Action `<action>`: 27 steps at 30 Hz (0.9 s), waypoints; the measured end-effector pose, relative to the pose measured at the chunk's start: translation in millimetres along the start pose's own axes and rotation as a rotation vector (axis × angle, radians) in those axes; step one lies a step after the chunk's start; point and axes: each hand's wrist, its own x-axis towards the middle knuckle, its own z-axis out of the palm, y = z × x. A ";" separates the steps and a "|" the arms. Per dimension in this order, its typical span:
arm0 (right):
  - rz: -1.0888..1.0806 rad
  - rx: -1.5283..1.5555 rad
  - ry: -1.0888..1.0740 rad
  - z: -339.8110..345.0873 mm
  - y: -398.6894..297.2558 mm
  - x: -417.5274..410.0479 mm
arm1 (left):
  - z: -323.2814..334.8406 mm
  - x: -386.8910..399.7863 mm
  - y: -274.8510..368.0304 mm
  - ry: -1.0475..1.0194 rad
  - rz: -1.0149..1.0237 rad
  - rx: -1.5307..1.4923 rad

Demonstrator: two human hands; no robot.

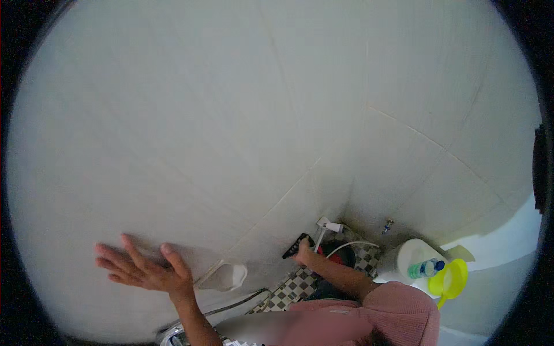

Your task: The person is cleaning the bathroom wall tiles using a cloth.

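Observation:
My left hand (145,272) is spread with its fingers apart, flat against or very close to the pale tiled wall (207,142). Nothing is in it. Lower down and to the right, my right hand (304,252) grips a black brush (292,247) held at the same wall. The brush's bristles and its contact with the tiles are too small to make out. Between the two hands, a white soap-dish recess (233,277) is set into the wall.
A white sprayer (333,226) hangs near the corner above a dark bucket (346,255). A small tap (387,226) juts from the right wall. A blue-capped plastic bottle (426,269) and yellow dipper (454,277) rest on a white fixture. A hose (242,299) runs above checkered floor (298,285).

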 end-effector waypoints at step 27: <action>-1.579 -0.907 -0.136 68.0 86.3 -118.9 | -114.0 -61.1 -164.8 0.019 -0.251 -0.588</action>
